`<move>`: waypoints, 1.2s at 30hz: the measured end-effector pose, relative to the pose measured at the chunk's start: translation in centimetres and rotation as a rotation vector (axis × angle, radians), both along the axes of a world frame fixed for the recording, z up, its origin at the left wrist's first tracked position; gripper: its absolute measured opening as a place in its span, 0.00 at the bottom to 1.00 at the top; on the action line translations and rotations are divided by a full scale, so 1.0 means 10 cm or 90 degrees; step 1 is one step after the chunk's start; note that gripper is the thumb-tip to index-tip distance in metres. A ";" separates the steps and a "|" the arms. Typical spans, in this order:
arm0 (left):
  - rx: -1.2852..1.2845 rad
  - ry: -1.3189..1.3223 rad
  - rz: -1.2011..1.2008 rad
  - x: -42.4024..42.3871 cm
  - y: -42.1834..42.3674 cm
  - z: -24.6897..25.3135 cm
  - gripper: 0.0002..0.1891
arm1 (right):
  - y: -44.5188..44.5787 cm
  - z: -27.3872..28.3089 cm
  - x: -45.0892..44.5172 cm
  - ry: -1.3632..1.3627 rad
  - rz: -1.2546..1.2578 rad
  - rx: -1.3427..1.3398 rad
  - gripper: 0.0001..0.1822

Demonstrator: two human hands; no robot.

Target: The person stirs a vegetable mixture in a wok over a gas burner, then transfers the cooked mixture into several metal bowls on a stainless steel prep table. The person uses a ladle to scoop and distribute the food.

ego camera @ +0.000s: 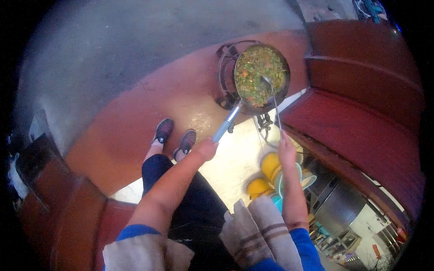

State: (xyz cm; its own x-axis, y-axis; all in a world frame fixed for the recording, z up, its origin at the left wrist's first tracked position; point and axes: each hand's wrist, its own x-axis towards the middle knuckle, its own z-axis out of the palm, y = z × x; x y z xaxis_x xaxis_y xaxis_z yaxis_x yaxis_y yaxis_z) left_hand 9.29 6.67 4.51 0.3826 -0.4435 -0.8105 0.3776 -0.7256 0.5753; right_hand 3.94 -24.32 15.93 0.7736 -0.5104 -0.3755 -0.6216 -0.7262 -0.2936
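A large dark wok (287, 84) sits on a round metal burner stand (222, 73) on the floor in front of me. It holds chopped green food (254, 64) with some orange-red pieces. My left hand (206, 149) grips the end of the wok's long metal handle (226, 126). In my right hand (287, 150) is the thin shaft of a metal cooking utensil (277, 110). Its blurred head rests in or just above the food, so whether it is a spatula or a ladle I cannot tell.
Yellow buckets (270, 164) and pale green basins (308, 179) stand to the right, close below my right forearm. A valve with a hose (265, 122) is beside the burner. Dark red wall panels (352, 118) rise on the right. My shoes (163, 130) are left of the handle.
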 end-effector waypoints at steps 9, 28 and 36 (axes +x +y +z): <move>0.014 0.033 -0.002 0.00 0.01 -0.04 0.23 | -0.05 0.16 0.46 -0.071 -0.050 0.001 0.23; 0.006 0.003 0.024 0.02 0.09 0.02 0.22 | 0.38 0.40 0.45 -0.024 -0.334 0.340 0.25; 0.012 0.020 -0.003 -0.01 0.07 -0.05 0.23 | 0.50 -0.03 1.16 -0.032 -0.140 0.151 0.22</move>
State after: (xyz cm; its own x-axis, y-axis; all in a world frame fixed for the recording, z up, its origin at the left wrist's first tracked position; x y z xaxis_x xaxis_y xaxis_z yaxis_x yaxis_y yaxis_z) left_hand 9.19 7.39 4.06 0.3552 -0.4293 -0.8304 0.3914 -0.7383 0.5492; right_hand 15.55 -19.32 15.64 0.6753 -0.5701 -0.4678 -0.7362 -0.4834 -0.4736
